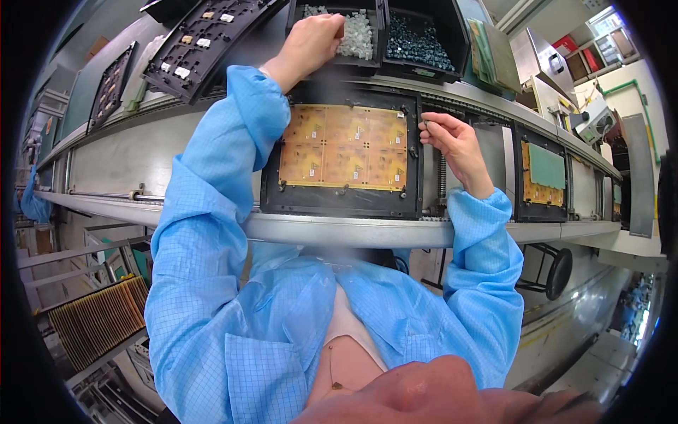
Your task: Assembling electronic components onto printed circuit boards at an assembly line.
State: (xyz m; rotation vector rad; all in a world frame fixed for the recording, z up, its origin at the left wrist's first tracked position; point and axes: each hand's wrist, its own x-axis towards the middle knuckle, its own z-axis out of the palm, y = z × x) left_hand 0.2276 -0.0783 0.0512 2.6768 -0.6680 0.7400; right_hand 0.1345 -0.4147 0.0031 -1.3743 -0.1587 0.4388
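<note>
My left hand (308,48) is over a black bin of small white plastic parts (359,37). Its fingers are curled together at the edge of the heap, and whatever they hold is hidden. Beyond the right edge of the framed board, my right hand (458,147) pinches a small dark part (424,124) between thumb and forefinger; its exact kind is too small to tell. Between and below my hands lies an orange-yellow circuit board panel (344,147), split into several sections with small white labels. A black carrier frame (339,203) surrounds the panel on the conveyor.
A second black bin (424,46) holds dark blue parts. Black trays (201,49) with a few white pieces lean at the far left. Another carrier with a green-covered board (545,168) sits further right. The metal conveyor rail (353,232) runs along the near side.
</note>
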